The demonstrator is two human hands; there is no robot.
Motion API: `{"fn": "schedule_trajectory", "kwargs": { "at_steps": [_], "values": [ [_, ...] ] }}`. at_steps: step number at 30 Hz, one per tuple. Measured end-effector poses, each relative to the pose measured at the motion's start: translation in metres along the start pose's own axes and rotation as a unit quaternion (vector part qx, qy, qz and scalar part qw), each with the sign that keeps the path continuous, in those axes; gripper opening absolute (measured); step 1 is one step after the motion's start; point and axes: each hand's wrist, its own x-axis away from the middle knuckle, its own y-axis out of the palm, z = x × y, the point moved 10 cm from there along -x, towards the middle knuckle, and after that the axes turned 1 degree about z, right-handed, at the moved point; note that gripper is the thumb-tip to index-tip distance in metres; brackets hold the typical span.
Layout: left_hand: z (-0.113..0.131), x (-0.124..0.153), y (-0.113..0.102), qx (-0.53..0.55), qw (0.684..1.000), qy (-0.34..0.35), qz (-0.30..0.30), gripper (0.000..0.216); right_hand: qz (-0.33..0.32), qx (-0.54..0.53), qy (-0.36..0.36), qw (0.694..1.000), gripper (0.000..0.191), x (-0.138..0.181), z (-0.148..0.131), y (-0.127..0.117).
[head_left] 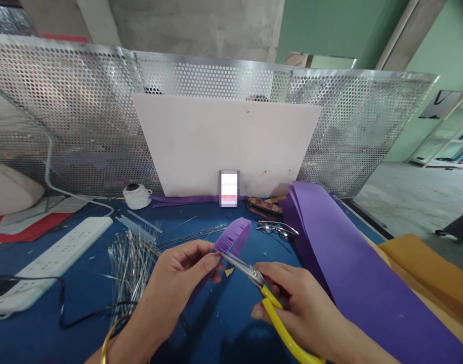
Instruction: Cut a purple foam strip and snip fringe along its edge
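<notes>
My left hand (183, 273) pinches a purple foam strip (233, 236) with a fringed edge, holding it above the blue table. In my right hand (299, 303) are yellow-handled scissors (254, 278), fingers wrapped round the handles. The scissor blades point left and meet the strip near my left thumb. A gold bangle (108, 338) sits on my left wrist. A small yellow scrap (228, 272) lies on the table under the blades.
Large purple sheets (352, 273) and tan sheets (432, 268) lie at the right. A bundle of thin wires (134, 255), a white power strip (51, 260) and black cable are left. A white board (227, 141) leans on a perforated metal screen. Eyeglasses (277, 230) lie behind.
</notes>
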Motion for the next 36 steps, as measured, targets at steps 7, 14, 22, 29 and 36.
{"fn": "schedule_trajectory", "kwargs": {
  "at_steps": [7,14,22,29,36],
  "values": [
    [-0.003,0.000,0.000,0.032,0.999,-0.012,-0.004,0.010,0.006,-0.007,-0.009,1.000,0.028,0.000,0.000,0.000],
    [-0.003,0.001,0.001,0.050,0.999,-0.021,0.000,0.014,0.006,-0.017,-0.012,1.000,0.027,0.000,0.001,0.002],
    [-0.005,0.001,0.001,0.054,0.998,-0.023,0.000,0.015,0.009,-0.023,-0.012,1.000,0.029,0.000,0.000,0.001],
    [-0.008,0.000,0.004,0.079,0.996,-0.047,-0.015,0.021,-0.054,-0.172,0.026,0.983,0.025,-0.003,0.004,0.013],
    [-0.007,-0.001,0.000,0.029,0.999,-0.029,-0.008,0.017,-0.051,-0.169,0.033,0.984,0.025,-0.002,0.007,0.011]
  ]
}}
